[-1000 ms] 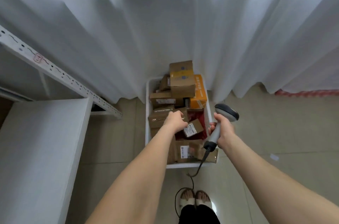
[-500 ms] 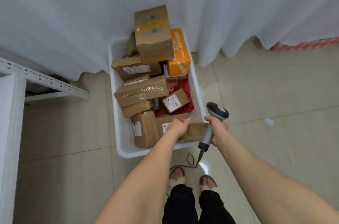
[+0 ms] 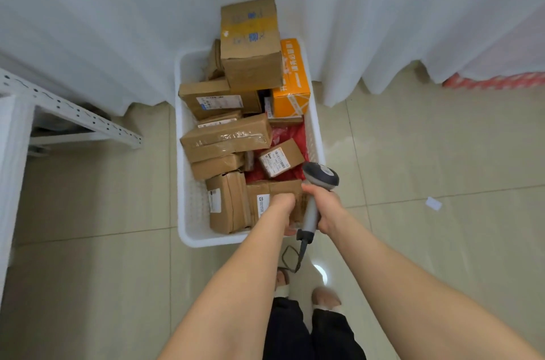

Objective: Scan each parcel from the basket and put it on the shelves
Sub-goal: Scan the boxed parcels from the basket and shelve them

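Right grip (image 3: pixel 323 206) holds scanner (image 3: pixel 321 176) lengthwise, head pointing away; left grip (image 3: pixel 282 204) seemingly clasps parcel (image 3: pixel 280 187).

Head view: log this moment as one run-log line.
phase: pick | left hand: grips brown parcel at near end of white basket | right hand: holds barcode scanner

Head camera — steep downward look, wide-angle; basket (image 3: pixel 206 239) close below, edges seemingly warped.

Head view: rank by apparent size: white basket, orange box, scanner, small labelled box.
1. white basket
2. orange box
3. scanner and small labelled box: they look about alike, and the scanner is nearer the camera, so unranked.
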`<state>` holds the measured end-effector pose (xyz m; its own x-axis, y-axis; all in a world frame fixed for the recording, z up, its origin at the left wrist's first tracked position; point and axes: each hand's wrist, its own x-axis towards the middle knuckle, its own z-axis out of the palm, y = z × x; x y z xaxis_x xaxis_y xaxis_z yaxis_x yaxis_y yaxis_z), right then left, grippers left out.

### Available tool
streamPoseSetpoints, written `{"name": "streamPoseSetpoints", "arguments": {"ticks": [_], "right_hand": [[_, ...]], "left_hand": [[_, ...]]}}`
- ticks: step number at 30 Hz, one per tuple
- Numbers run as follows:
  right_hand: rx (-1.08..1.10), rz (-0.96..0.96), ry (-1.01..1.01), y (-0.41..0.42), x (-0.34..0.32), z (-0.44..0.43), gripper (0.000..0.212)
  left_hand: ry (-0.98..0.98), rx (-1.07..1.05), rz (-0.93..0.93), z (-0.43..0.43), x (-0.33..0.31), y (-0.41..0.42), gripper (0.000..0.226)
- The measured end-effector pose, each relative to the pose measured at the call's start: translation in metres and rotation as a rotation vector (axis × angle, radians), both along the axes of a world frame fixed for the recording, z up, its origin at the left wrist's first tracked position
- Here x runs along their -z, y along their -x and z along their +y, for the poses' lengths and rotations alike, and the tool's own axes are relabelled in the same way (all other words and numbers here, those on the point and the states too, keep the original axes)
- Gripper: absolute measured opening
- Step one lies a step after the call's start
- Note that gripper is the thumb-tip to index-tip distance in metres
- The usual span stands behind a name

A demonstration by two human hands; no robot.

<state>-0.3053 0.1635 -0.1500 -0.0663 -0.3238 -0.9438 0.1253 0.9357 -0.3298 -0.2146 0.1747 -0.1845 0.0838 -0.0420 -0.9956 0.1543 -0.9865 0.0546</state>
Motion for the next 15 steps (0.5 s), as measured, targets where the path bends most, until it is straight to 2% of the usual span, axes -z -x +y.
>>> {"name": "streamPoseSetpoints", "arguments": {"ticks": [4, 6, 8, 10, 13, 15], "right_hand": [[-0.155, 0.335, 0.093, 0.012, 0.008, -0.013, 0.038], [-0.187, 0.392, 0.101, 0.028, 0.017, -0.019, 0.041], [-0.125, 0.261, 0.103, 0.038, 0.026, -0.018, 0.028], [-0.082, 0.133, 0.051, 0.038, 0.031, -0.013, 0.014], [-0.077, 0.060, 0.032, 0.031, 0.033, 0.000, 0.012], [-0.069, 0.035, 0.044, 0.025, 0.022, 0.008, 0.010]], "left_hand": [[0.031, -0.022, -0.061, 0.001, 0.006, -0.006, 0.060], [0.026, -0.027, -0.052, 0.004, 0.019, -0.006, 0.069], [0.016, -0.013, -0.063, 0.008, 0.033, -0.002, 0.073], [0.019, -0.038, -0.072, 0.012, 0.047, 0.005, 0.066], [0.077, -0.198, -0.091, 0.018, 0.044, 0.007, 0.044], [0.203, -0.255, -0.145, 0.026, 0.026, -0.003, 0.047]]}}
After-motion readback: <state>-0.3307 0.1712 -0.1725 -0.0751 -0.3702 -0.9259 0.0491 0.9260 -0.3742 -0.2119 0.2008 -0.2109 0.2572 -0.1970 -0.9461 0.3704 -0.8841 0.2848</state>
